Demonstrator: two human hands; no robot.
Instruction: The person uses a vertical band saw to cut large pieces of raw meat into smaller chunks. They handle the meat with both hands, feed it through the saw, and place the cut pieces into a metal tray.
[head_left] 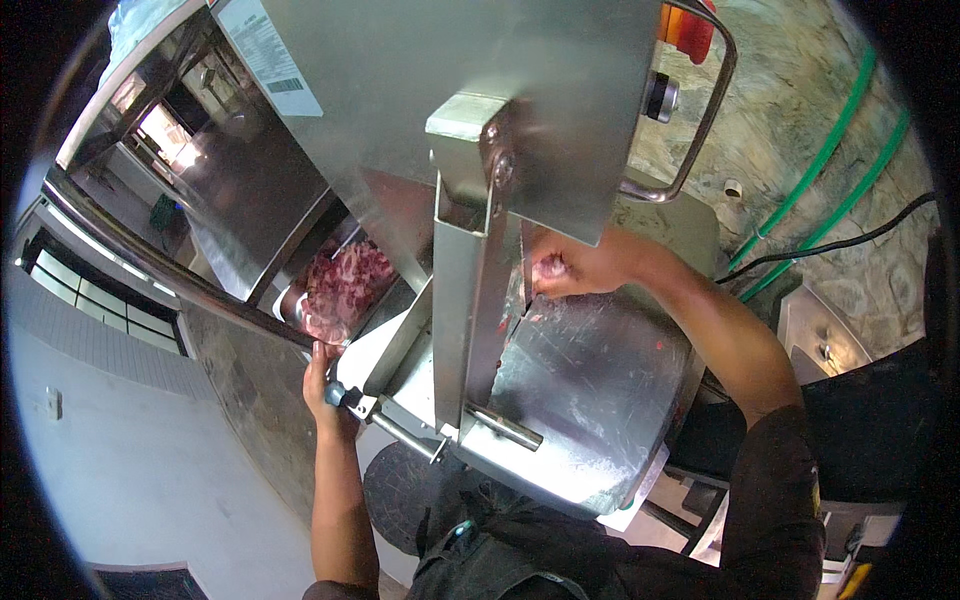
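My right hand point(590, 262) is closed, with a small pinkish piece of meat point(551, 268) at its curled fingers. It is just right of the thin blade point(527, 262) of a meat band saw, above the scratched steel saw table point(590, 380). My left hand point(326, 388) is on the far side of the upright steel guide point(452, 320), at the outer edge of the white plate point(372, 352). Its visible fingers are stretched out, and a knob and clamp partly hide them. Beyond it, a metal tray point(288, 303) holds a heap of red cut meat point(347, 283).
The saw's large steel housing point(380, 60) fills the top, with a curved handle point(700, 130) on its right. Green hoses point(815, 185) and a black cable point(850, 245) run along the stone wall. A round dark stool seat point(395, 495) is below the saw table.
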